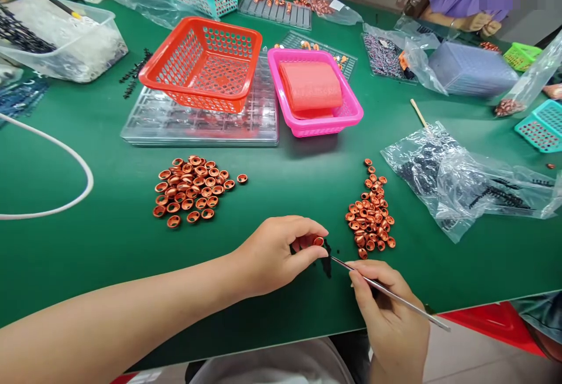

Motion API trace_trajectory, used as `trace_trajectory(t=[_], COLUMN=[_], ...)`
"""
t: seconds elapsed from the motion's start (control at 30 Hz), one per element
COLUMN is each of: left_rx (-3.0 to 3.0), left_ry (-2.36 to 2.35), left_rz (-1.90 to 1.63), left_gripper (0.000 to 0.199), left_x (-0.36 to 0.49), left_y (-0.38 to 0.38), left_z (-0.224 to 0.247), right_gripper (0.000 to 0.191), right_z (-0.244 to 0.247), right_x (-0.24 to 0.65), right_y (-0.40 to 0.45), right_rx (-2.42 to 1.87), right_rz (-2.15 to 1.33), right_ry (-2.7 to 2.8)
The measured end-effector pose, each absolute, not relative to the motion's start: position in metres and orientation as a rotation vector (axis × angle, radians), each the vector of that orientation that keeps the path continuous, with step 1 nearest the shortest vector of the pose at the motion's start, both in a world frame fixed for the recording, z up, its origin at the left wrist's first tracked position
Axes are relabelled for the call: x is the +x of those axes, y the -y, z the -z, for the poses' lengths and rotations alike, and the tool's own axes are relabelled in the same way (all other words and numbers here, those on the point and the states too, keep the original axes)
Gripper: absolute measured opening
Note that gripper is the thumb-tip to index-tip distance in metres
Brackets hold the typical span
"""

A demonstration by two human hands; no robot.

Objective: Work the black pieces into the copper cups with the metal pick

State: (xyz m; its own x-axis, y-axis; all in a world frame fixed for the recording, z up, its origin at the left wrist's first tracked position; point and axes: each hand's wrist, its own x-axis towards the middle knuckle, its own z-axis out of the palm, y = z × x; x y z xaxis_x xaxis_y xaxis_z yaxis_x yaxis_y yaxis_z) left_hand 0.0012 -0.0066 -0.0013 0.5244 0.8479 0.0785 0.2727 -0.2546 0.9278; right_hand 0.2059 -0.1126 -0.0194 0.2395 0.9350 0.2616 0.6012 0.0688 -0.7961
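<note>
My left hand (274, 255) pinches a small copper-coloured cup-shaped part (318, 242) between thumb and fingertips. My right hand (390, 314) grips a thin metal tweezers-like tool (395, 296) like a pen. The tool's tip points at some small black pieces (326, 262) on the table, right beside my left fingertips. Whether the tip holds one of them is too small to tell. Left of my hands lies a pile of copper cup parts (188, 188) with holes in them. A second pile of smaller-looking copper parts (371, 220) lies above my right hand.
An orange basket (151, 74) stands on stacked clear plastic trays (197, 132). Beside it, a pink basket (281, 100) holds a reddish folded sheet. Plastic bags of black parts (439, 167) lie at right, a white cable (83, 191) at left. Two people work across the green table (132, 278).
</note>
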Motion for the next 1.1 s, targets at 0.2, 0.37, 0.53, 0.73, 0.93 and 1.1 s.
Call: trace_trajectory(t=[0.2, 0.37, 0.53, 0.73, 0.93, 1.1], left_rx=[1.778, 1.786, 1.806, 1.872, 1.974, 2.11], left_ry=[-0.931, -0.926, -0.918, -0.879, -0.811, -0.802], left_rz=[-0.703, -0.722, -0.734, -0.73, -0.745, -0.776], left_gripper=[0.011, 0.014, 0.017, 0.017, 0.016, 0.008], left_x=[0.002, 0.002, 0.001, 0.0, 0.003, 0.005], left_y=[0.009, 0.009, 0.01, 0.013, 0.02, 0.024], left_z=[0.002, 0.003, 0.001, 0.0, 0.003, 0.005], right_gripper=[0.01, 0.01, 0.013, 0.017, 0.017, 0.022], right_z=[0.024, 0.024, 0.025, 0.025, 0.024, 0.019], right_x=[0.208, 0.207, 0.208, 0.2, 0.199, 0.2], right_y=[0.115, 0.115, 0.117, 0.12, 0.121, 0.121], right_rx=[-1.604, -1.588, -1.561, -1.434, -1.321, -1.316], right_rz=[-0.486, -0.465, -0.473, -0.483, -0.422, -0.5], right_ry=[1.505, 1.53, 1.509, 1.232, 1.302, 1.406])
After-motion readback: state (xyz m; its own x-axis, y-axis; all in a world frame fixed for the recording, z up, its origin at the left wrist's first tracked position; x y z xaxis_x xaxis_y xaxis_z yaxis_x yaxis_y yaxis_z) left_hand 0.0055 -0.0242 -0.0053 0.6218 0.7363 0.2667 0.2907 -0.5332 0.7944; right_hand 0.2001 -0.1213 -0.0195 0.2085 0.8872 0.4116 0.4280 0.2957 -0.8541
